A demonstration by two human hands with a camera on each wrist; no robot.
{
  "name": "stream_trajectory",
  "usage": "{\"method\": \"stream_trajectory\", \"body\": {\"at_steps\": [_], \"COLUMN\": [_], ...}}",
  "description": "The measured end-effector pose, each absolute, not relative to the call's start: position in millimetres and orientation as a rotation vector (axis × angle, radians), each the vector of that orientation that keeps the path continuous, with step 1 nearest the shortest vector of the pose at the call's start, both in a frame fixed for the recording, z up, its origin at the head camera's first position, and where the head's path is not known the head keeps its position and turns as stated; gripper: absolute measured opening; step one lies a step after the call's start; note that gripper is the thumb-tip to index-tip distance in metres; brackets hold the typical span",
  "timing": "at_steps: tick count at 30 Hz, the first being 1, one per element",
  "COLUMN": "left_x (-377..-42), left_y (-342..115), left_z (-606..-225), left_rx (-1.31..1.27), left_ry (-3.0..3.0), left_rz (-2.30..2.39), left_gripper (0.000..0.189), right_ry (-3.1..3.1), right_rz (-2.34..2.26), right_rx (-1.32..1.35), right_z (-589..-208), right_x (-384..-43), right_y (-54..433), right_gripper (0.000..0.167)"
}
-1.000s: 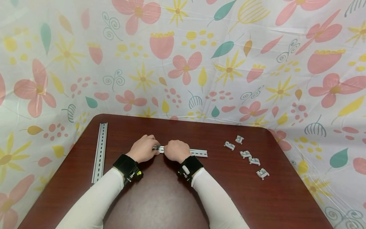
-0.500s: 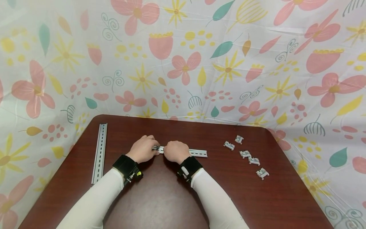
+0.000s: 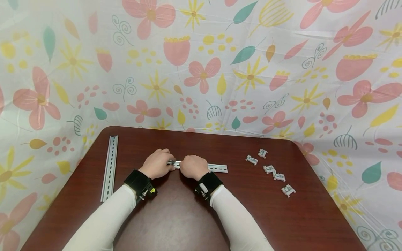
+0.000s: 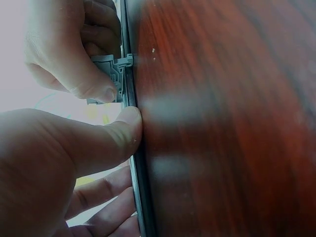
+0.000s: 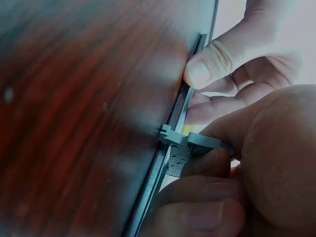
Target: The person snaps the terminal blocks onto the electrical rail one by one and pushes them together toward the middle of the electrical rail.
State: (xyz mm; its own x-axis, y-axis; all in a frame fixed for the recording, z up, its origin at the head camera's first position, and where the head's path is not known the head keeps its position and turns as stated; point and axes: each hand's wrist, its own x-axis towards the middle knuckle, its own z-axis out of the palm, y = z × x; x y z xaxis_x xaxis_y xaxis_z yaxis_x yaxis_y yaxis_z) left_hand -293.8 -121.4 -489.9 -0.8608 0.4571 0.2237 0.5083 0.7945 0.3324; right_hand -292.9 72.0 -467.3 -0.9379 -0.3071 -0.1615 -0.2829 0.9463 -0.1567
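Note:
A short slotted metal DIN rail (image 3: 218, 168) lies crosswise near the middle of the table. My left hand (image 3: 158, 164) grips its left part, and the left thumb (image 4: 129, 123) presses on the rail's near edge in the left wrist view. Beside it, my right hand (image 3: 194, 166) pinches a small grey plastic terminal block (image 5: 178, 148) between thumb and curled fingers. The block stands against the rail, its hooked foot over the near edge in the right wrist view. Whether it is fully seated cannot be told. In the head view the right hand hides the block.
A longer slotted DIN rail (image 3: 110, 167) lies lengthwise on the table's left side. Several loose pale terminal blocks are scattered at the right, one (image 3: 288, 190) nearest the front. The brown table (image 3: 176, 219) ends at a flowered cloth (image 3: 201, 69) behind.

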Motion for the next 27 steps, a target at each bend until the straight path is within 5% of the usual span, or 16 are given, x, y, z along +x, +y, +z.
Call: {"method": "stream_trajectory", "body": {"at_steps": [27], "left_x": [-293.4], "left_y": [-122.5], "left_z": [-491.1], "left_rx": [-0.754], "left_ry": [-2.862], "left_rz": [-0.585], "left_gripper": [0.019], "right_ry": [3.003], "right_rz": [-0.226], "right_rx": [-0.481], "right_z": [-469.7], "right_x": [-288.4], "right_y": [77.7], "right_gripper": [0.050]}}
